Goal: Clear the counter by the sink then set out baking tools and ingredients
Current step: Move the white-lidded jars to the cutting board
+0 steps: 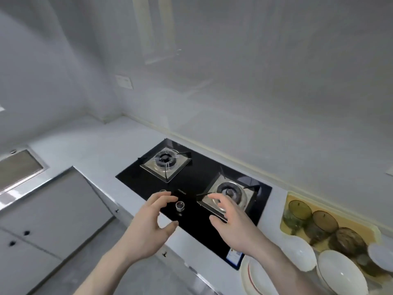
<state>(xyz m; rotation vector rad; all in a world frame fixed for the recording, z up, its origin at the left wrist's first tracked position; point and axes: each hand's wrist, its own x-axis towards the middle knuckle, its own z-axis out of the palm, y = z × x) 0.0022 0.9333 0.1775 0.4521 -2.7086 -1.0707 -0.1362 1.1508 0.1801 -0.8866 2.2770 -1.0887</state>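
Both hands hover over the black glass two-burner gas hob [191, 201], fingers loosely spread and holding nothing — the left hand [152, 228] above the small steel control knob [180, 205], the right hand [232, 226] over the nearer burner. The things to clear lie off to the right: a stack of white ceramic bowls and plates [319, 267] and three amber glass tumblers [319, 222] on the pale yellow tray [286, 225]. The right hand is plainly nearer — my guess is it reaches sideways first.
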